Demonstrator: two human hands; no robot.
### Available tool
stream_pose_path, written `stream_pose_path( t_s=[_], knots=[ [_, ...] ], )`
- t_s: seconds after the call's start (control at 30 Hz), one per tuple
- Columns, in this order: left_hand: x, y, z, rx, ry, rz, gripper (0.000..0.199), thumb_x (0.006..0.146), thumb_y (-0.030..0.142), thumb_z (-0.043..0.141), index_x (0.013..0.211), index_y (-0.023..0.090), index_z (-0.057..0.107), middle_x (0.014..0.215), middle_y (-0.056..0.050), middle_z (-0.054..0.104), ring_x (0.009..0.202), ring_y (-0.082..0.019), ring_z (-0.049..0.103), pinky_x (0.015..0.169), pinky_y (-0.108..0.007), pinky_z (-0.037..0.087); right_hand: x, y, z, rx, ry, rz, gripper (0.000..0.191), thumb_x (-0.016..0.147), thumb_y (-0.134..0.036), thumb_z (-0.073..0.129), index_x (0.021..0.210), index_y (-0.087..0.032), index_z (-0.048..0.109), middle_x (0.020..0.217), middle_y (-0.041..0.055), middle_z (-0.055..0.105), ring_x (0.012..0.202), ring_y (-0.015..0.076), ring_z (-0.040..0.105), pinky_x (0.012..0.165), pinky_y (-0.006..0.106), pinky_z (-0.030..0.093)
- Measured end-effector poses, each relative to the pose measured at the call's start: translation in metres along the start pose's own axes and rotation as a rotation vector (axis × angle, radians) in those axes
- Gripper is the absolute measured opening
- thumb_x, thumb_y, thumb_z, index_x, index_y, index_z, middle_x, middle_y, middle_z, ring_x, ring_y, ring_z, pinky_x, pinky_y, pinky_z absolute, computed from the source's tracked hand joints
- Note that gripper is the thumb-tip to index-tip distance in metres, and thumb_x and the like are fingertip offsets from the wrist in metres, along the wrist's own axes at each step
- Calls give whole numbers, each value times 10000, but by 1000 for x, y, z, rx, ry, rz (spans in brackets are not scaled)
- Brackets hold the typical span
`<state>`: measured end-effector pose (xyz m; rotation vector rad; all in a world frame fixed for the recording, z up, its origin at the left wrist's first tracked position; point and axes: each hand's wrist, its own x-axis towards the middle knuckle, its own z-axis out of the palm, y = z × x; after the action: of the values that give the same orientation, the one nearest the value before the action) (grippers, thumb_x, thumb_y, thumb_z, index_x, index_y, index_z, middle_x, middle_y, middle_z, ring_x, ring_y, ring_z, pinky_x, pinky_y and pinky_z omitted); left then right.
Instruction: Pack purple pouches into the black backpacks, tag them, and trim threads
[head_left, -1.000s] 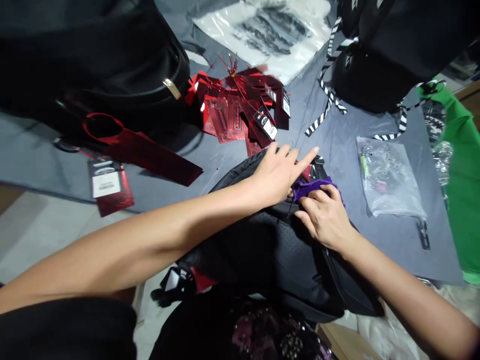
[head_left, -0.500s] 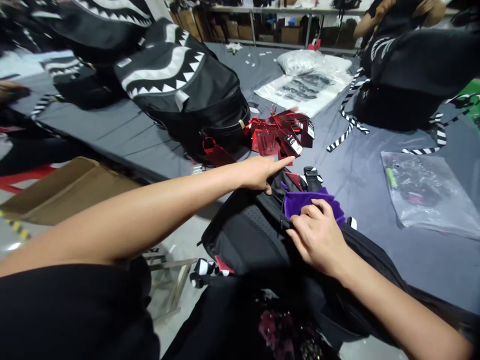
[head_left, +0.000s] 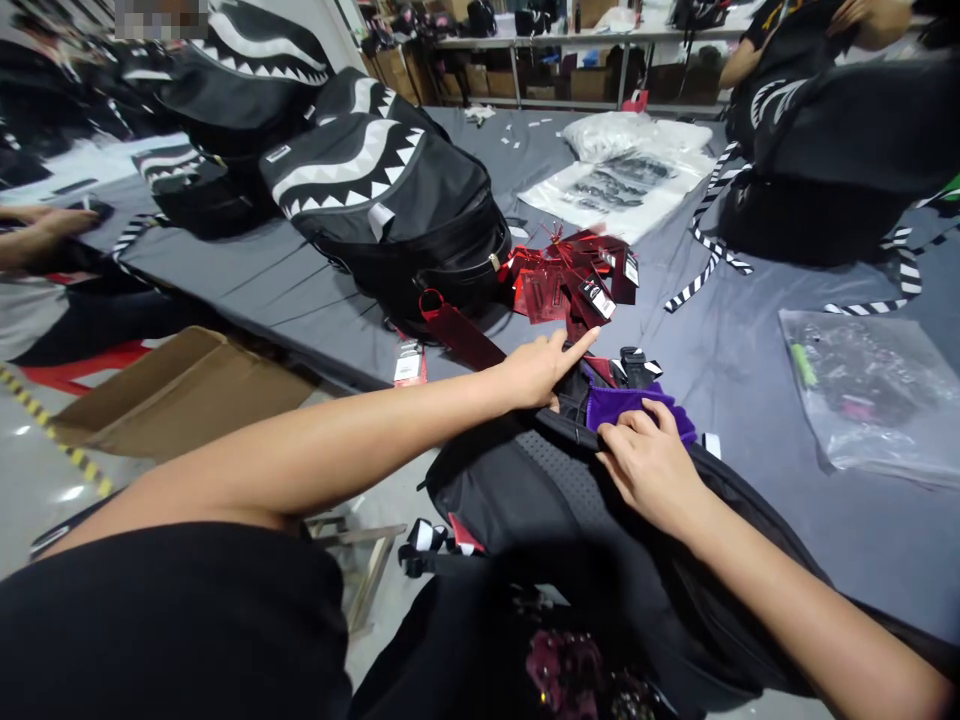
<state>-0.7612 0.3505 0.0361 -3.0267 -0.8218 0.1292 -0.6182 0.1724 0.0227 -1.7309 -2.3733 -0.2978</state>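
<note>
A black backpack lies back-up across my lap and the table edge, its opening turned away from me. Purple plush lining shows at that opening. My left hand is closed on the far left part of the rim, index finger stretched toward the red tags and thumb by the black edge. My right hand pinches the rim beside the purple lining, fingers curled over it. What lies under the fingers of both hands is hidden. A black buckle with striped webbing sits just beyond the lining.
Red hang tags lie in a pile beyond my hands, beside a black backpack with white teeth. A clear plastic bag is at right. An open cardboard box stands lower left. Co-workers' hands show at the edges.
The view has shifted, so the scene sits slightly lower and farther right. Both hands stay at the backpack's rim, and less of the purple lining shows. A co-worker's hands at left show more.
</note>
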Motion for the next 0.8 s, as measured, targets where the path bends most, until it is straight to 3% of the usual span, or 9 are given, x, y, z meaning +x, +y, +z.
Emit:
stream_pose_path(
  t_s=[0.23, 0.37, 0.47, 0.57, 0.67, 0.8],
  knots=[
    [3, -11, 11, -27, 52, 53, 972, 824, 261, 646, 1556, 237, 7, 1427, -187, 368, 1098, -284, 567, 850, -359, 502, 10, 11, 8, -15, 25, -24, 135, 917, -186, 510, 979, -138, 621, 828, 70, 668, 893, 215, 559, 1028, 452, 299],
    [-2, 2, -1, -46, 106, 51, 843, 863, 160, 538, 1554, 252, 63, 1468, -194, 334, 1100, -277, 564, 819, -363, 516, 4, 18, -5, -14, 4, -53, 146, 925, -201, 498, 968, -134, 621, 836, 81, 665, 871, 213, 560, 985, 444, 331],
    [8, 17, -13, -97, 183, 81, 802, 874, 75, 448, 1549, 306, 82, 1479, -170, 332, 1112, -264, 555, 814, -358, 517, -7, 30, -21, -23, -13, -61, 166, 943, -236, 494, 1004, -137, 613, 852, 78, 673, 882, 218, 569, 978, 455, 328],
    [32, 23, -13, -229, 210, 103, 843, 852, 84, 520, 1550, 281, 90, 1415, -153, 407, 1103, -250, 558, 862, -358, 504, -13, 45, -32, -45, -93, -27, 252, 973, -316, 474, 1082, -127, 601, 969, 108, 685, 959, 241, 572, 970, 464, 321],
    [56, 23, -2, -350, 152, 15, 942, 801, 178, 670, 1548, 197, 97, 1297, -153, 502, 1098, -260, 561, 922, -373, 482, -10, 57, -32, -57, -192, 23, 331, 992, -381, 433, 1073, -115, 614, 998, 130, 680, 953, 250, 566, 904, 447, 339],
    [64, 22, 4, -332, 119, 14, 932, 813, 206, 681, 1547, 157, 108, 1223, -158, 537, 1097, -283, 555, 912, -384, 479, 3, 65, -26, -21, -266, 11, 370, 1001, -400, 401, 1083, -113, 621, 998, 132, 684, 969, 257, 548, 869, 430, 332]
  ],
)
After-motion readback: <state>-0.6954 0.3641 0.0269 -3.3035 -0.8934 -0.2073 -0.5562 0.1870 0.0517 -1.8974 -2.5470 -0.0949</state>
